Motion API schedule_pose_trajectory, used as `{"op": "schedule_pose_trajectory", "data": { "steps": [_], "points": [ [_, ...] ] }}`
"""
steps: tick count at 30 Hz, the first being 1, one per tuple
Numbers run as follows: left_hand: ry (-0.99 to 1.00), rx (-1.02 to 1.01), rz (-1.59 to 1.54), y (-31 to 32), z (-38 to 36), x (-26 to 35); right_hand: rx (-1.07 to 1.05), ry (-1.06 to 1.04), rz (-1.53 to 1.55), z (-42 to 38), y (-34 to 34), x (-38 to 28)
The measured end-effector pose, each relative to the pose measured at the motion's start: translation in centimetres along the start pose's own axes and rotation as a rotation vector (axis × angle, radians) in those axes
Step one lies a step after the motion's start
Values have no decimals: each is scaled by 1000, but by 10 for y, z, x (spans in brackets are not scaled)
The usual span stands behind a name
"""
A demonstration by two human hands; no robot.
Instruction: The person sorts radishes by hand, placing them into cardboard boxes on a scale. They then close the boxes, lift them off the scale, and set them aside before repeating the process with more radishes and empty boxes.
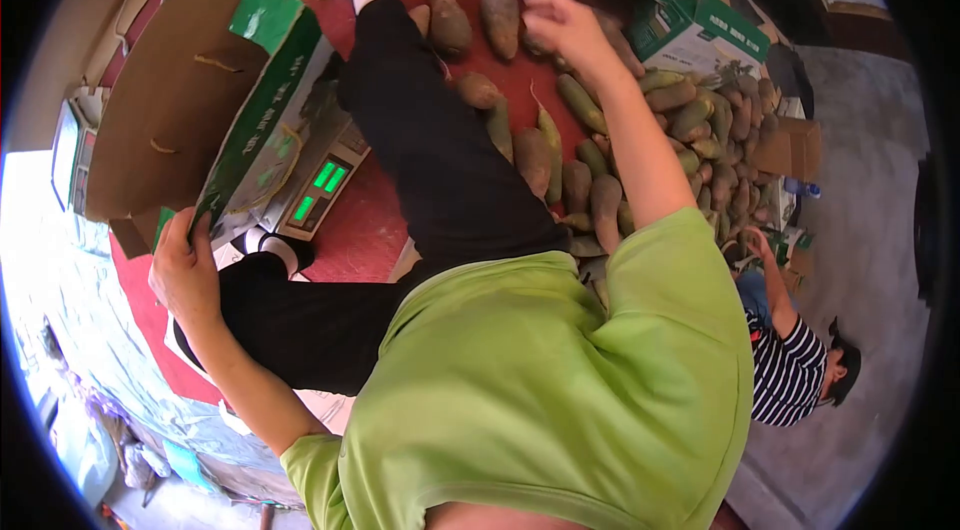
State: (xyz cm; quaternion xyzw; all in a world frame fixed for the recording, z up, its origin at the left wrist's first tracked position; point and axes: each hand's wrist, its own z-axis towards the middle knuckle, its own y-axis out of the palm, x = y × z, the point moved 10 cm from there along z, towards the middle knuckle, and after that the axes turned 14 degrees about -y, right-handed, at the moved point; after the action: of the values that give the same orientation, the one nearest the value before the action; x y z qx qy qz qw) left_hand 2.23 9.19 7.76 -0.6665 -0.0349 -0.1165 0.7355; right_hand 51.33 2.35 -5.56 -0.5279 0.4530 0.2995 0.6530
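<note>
At the left, my left hand (188,270) pinches the lower edge of an open cardboard box (160,100) with green and white printed sides. The box rests tilted on a digital scale (318,192) with lit green numbers. My right hand (565,28) is above the red surface, fingers loosely curled and apart, with nothing visible in them. Just left of its fingertips lies a brown-skinned root vegetable (500,22). Another root vegetable (450,22) lies farther left. Part of one vegetable is hidden beneath the hand.
A large heap of green and reddish root vegetables (700,125) spreads at the right. Green and white cartons (700,35) stand behind it. My black-trousered legs (430,150) stretch across the red surface (370,245). A person in a striped shirt (785,370) works at the right.
</note>
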Motion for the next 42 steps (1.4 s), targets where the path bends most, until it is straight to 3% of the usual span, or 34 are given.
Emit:
{"op": "schedule_pose_trajectory", "data": {
  "steps": [4,5,7,8,9,13,16,18,24,30,34,38,40,42],
  "points": [
    [-13,18,-20,-2,2,3,129,298,-140,-102,-29,139],
    [-21,7,-14,1,3,1,119,277,-224,-128,-30,174],
    [-4,8,3,1,4,2,56,464,-327,-178,-20,194],
    [3,8,19,1,4,3,74,515,-301,-212,-13,262],
    [11,9,21,1,4,5,-9,508,-381,-224,-5,246],
    [-43,-9,6,2,7,3,39,599,-364,-257,19,257],
    [-31,8,-2,3,7,-1,10,629,-414,-228,31,219],
    [-13,24,-9,3,7,1,76,419,-417,-191,37,196],
    [-22,37,-19,5,7,-4,-19,241,-568,-100,75,153],
    [-11,35,-34,3,8,0,-257,309,-725,-63,116,147],
    [-30,67,-30,-3,8,6,-267,338,-724,-63,126,159],
    [-22,56,-48,-3,8,6,-105,355,-659,-62,111,161],
    [-31,54,-8,-5,7,9,24,246,-594,-59,102,190],
    [-22,40,2,-5,4,7,66,449,-409,-61,85,193]
  ]
}}
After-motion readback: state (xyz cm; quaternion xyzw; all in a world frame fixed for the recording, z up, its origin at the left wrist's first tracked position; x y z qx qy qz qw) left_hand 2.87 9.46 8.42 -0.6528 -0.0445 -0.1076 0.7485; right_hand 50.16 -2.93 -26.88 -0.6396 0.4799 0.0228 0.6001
